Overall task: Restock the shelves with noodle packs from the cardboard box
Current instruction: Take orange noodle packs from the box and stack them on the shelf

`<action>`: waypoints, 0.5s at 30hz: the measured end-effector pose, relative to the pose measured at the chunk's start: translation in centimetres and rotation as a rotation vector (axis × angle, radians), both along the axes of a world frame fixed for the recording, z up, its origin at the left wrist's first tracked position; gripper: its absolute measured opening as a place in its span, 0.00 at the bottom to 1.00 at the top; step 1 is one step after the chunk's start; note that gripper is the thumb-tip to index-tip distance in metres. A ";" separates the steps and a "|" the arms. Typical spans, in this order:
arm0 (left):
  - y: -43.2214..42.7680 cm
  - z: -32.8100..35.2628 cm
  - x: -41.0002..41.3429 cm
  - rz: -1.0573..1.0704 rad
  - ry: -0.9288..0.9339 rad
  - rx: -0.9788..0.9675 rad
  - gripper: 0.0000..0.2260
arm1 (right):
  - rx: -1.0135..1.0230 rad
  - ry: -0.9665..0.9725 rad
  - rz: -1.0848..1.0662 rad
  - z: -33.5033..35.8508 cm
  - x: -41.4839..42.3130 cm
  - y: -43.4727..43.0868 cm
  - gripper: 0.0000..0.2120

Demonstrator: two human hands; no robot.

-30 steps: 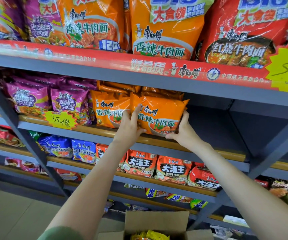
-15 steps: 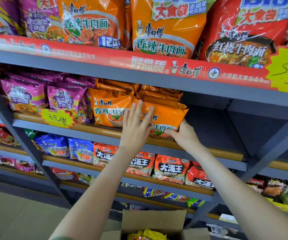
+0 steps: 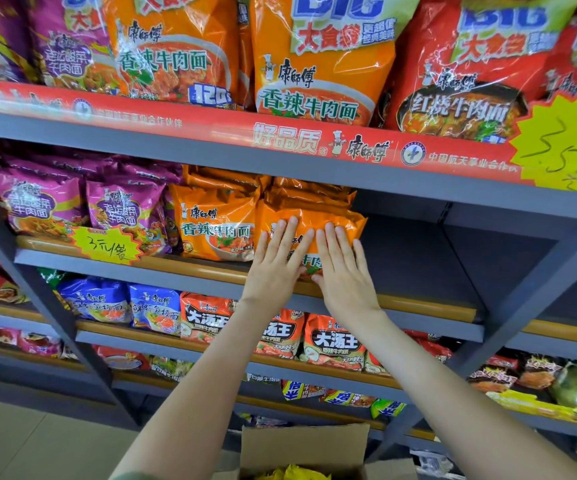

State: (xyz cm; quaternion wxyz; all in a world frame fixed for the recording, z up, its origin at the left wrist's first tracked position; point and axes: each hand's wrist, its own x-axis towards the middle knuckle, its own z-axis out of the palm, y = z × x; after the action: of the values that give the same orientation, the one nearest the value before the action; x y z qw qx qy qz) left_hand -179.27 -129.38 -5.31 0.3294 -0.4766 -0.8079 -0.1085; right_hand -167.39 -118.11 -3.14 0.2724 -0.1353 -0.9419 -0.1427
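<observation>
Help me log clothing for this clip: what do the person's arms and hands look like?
Both forearms are bare. The left hand and right hand wear no gloves; no ring, watch or bracelet shows. A sliver of green sleeve shows on the left arm at the bottom edge.

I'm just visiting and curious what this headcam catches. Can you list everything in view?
Shelving: one unit, grey, throughout.
Big bags: several, purple, orange, red, top shelf.
Front orange pack: one, second shelf, under both hands.
Other orange packs: several, beside and behind it.
Purple packs: several, second shelf, left.
Blue packs: two, third shelf.
Red packs: several, third shelf.
Price tags: two, yellow, shelf edges.
Cardboard box: one, brown, open, bottom; yellow packs inside.
Left hand: flat on the front orange pack.
Right hand: flat on it, beside the left.
</observation>
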 end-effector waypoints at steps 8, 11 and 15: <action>-4.8 -5.4 6.9 0.134 -0.193 0.200 0.28 | 0.020 -0.077 0.151 -5.0 6.4 -4.3 0.32; -8.2 -11.9 11.7 0.144 -0.327 0.176 0.27 | -0.058 -0.219 0.205 -10.5 10.3 -5.7 0.35; -12.0 -21.8 17.3 0.300 -0.643 0.014 0.29 | -0.119 -0.540 0.271 -19.3 13.9 -7.0 0.43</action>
State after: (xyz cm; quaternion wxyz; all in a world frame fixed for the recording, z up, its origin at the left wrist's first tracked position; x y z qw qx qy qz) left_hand -161.96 -141.35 -27.12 0.0739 -0.2918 -0.9305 -0.2088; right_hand -153.50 -125.13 -22.40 0.0203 0.0189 -0.9964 -0.0803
